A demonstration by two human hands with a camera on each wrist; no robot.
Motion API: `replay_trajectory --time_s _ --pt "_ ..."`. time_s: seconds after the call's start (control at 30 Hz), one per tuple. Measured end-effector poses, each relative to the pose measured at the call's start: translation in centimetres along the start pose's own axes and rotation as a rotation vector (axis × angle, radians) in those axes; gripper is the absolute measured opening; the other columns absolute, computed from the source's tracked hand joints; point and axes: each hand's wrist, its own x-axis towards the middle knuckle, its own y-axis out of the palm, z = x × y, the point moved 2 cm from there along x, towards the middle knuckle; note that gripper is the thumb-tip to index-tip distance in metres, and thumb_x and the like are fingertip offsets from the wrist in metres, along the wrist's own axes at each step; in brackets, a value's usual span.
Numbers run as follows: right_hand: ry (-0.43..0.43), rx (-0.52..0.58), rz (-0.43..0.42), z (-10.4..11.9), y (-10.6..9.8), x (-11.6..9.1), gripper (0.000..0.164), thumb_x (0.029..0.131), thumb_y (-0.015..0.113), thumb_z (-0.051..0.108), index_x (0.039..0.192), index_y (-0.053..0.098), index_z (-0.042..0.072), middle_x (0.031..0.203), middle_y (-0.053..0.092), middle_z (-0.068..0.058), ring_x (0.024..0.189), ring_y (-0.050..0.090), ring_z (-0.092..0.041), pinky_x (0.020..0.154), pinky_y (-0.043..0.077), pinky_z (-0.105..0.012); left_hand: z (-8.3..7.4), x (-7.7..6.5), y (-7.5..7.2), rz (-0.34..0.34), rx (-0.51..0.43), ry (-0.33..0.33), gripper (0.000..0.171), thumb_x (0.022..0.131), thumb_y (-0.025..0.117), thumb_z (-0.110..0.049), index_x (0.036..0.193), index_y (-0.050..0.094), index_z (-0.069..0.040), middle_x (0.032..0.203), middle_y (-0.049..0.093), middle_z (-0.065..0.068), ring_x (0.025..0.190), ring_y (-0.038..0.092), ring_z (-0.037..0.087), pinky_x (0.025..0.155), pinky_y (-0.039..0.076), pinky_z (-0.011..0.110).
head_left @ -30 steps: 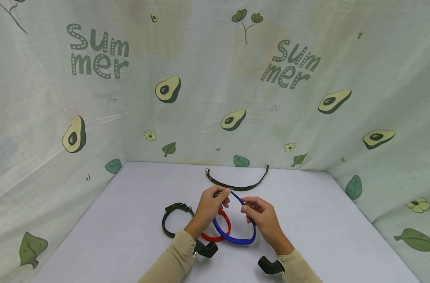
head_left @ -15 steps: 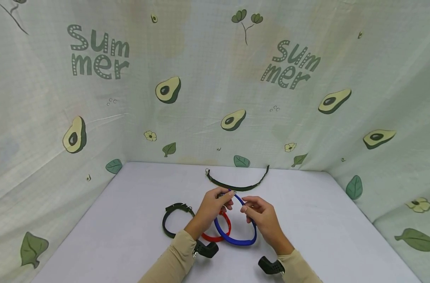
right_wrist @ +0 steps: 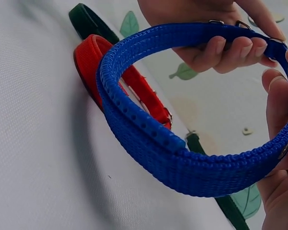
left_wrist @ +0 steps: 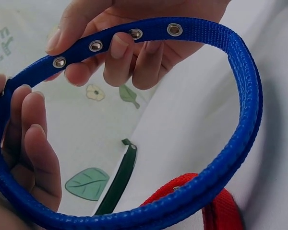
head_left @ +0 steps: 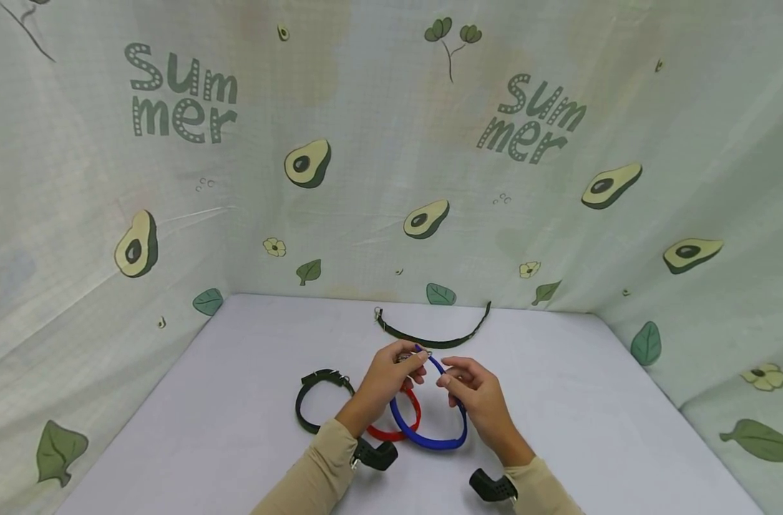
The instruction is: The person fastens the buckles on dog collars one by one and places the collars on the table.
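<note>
Above the white surface [head_left: 559, 386], I see left hand [head_left: 386, 370] and right hand [head_left: 478, 395] both pinching the blue collar [head_left: 435, 443] — best, I judge, worked slowly, kept flat and untwisted.

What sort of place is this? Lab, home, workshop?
Probably a makeshift recording booth, though the wider room is out of view: a white tabletop, avocado-print cloth closing off its back and sides, and black wrist devices worn by the person handling a blue strap.
</note>
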Motion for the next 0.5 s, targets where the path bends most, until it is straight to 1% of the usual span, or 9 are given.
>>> replay_trajectory --time_s 0.1,0.27,0.33,0.5 --pt "-0.007 0.000 -0.001 -0.08 0.01 0.07 0.034 0.097 0.069 0.019 0.127 0.060 0.007 0.097 0.071 -0.015 0.067 0.059 -0.022 0.066 0.053 -0.029 0.07 0.03 0.07 0.014 0.015 0.003 0.035 0.095 0.068 -0.039 0.111 0.066 -0.007 0.087 0.068 0.006 0.078 0.066 0.020 0.073 0.055 0.037" --pt "-0.010 0.010 0.016 -0.23 0.16 0.10 0.036 0.096 0.069 0.020 0.129 0.059 0.007 0.098 0.071 -0.015 0.067 0.059 -0.021 0.066 0.052 -0.029 0.31 0.08 0.02 0.030 0.017 0.003 0.032 0.095 0.070 -0.037 0.106 0.067 -0.007 0.086 0.068 0.007 0.077 0.065 0.020 0.075 0.055 0.044" --pt "-0.013 0.015 0.024 -0.29 0.20 0.07 0.036 0.097 0.069 0.019 0.129 0.059 0.006 0.098 0.072 -0.015 0.067 0.059 -0.021 0.066 0.052 -0.029 0.33 0.06 0.02 0.042 0.025 0.004 0.031 0.094 0.070 -0.037 0.106 0.068 -0.008 0.086 0.068 0.007 0.077 0.064 0.020 0.075 0.054 0.045" --pt "-0.018 0.025 0.022 -0.41 0.16 -0.02 0.036 0.098 0.068 0.019 0.130 0.059 0.005 0.100 0.072 -0.015 0.067 0.059 -0.021 0.067 0.053 -0.029 0.26 -0.03 0.17 0.089 0.052 0.027 0.031 0.094 0.070 -0.037 0.106 0.070 -0.008 0.087 0.068 0.006 0.080 0.065 0.020 0.073 0.053 0.036"
